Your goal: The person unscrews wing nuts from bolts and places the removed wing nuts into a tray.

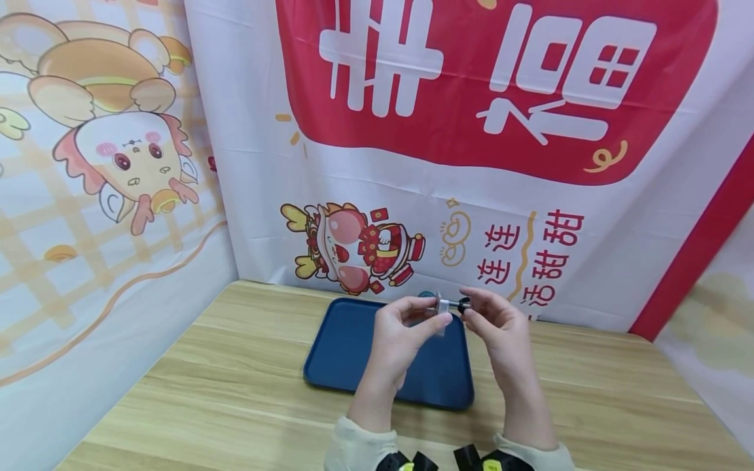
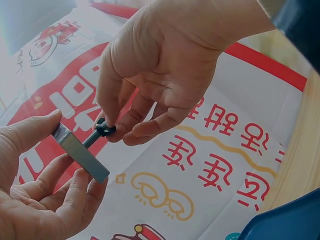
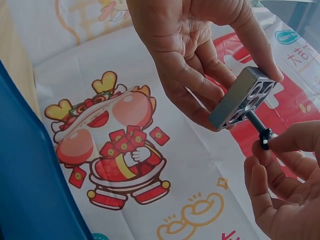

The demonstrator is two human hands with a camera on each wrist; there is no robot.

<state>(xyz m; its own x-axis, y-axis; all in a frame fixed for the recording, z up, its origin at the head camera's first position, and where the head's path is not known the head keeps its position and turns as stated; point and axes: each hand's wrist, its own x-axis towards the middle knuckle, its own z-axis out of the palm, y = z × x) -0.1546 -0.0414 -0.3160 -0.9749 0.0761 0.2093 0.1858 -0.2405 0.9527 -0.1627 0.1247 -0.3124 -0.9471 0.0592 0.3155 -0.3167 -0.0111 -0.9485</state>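
Pinching a metal block (image 3: 242, 97) between thumb and fingers, a person's left hand (image 1: 403, 333) steadies it while the right hand (image 1: 497, 324) nips the dark knob (image 3: 266, 139) of a bolt (image 3: 256, 121) between thumb and fingertips. Block and bolt are in the air, seen in the head view against the far side of a blue tray (image 1: 330, 353) on a wooden table (image 1: 235, 373). The bolt's end meets the middle of the block's recessed face, with bare thread showing between block and knob. Threading appears to be the step in hand, though whether in or out cannot be told. Next calls, it seems, for a firm left hold, the bolt kept square, and small fingertip turns.
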